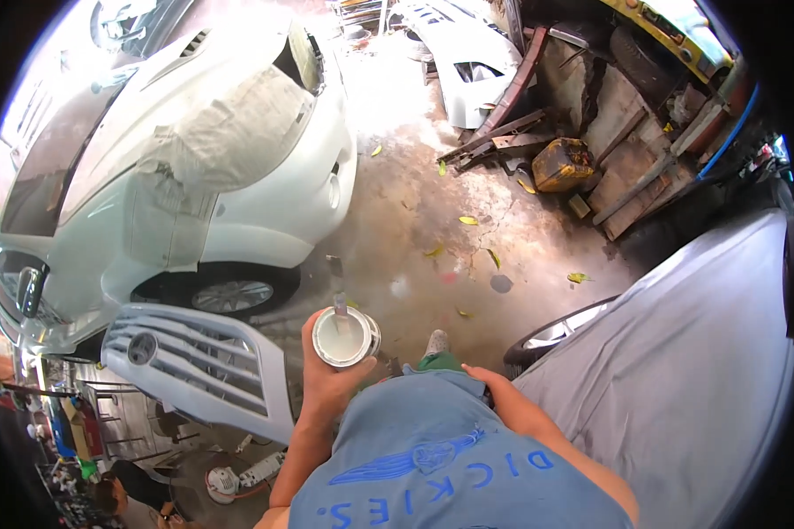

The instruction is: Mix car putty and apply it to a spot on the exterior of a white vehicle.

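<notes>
A stained, patchy concrete floor (397, 229), strewn with yellow-green leaves (468, 220), runs through a cluttered vehicle workshop, where a person's left hand (326, 381) grasps a round white open-topped can (344, 339), a flat greyish strip (340, 304) standing at its far rim. The can is held in front of the body, left of centre. The right hand (482, 379) is at the hip, its fingers partly hidden; whether it grips anything cannot be told. At left, a glossy white car (278, 212) and a pale grey slatted grille panel (194, 361) edge the space; at right, a vehicle under grey cloth (679, 353). Between them, open floor stretches ahead to rusty scrap metal (520, 88) and a grimy yellow box-shaped container (562, 165).
</notes>
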Available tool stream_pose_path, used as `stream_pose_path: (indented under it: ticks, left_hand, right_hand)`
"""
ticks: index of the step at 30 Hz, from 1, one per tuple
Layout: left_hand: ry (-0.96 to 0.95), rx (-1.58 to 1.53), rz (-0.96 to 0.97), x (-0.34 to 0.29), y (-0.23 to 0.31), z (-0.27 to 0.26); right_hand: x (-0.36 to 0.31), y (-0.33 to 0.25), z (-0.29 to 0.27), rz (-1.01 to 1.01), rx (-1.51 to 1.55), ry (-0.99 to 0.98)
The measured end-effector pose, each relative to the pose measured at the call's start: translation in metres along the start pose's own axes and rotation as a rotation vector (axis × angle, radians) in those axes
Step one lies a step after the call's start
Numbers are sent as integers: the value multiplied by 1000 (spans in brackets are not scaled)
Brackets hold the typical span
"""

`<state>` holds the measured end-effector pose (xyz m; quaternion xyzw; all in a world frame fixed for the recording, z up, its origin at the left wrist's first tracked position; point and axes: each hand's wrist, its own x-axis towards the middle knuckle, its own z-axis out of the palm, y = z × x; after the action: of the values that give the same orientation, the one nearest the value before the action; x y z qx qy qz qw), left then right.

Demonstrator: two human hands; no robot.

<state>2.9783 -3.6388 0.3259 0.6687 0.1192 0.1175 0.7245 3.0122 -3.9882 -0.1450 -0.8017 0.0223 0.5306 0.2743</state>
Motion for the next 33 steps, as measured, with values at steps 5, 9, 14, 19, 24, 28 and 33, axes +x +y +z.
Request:
stream_pose_path:
  ticks: [5, 9, 14, 19, 24, 28, 33]
  left_hand:
    - [72, 68, 17, 87, -17, 29]
    - [-14, -24, -13, 167, -22, 62]
    - [-65, -80, -17, 276, -48, 83]
    - [-148, -37, -9, 401, -72, 101]
    - [-282, -35, 4, 541, -77, 119]
    - [-345, 68, -10, 641, -48, 143]
    - [-367, 25, -1, 773, -64, 162]
  right_hand:
    - [-21, -75, -86, 64, -15, -404]
    - [-41, -137, -155, -45, -229, -271]
    - [-2, -219, -235, -44, 191, -234]
    - [95, -266, -347, -321, -194, 65]
    - [178, -233, -450, 77, 161, 194]
    - [200, -209, -489, 226, 400, 251]
    - [221, -230, -490, 190, 110, 87]
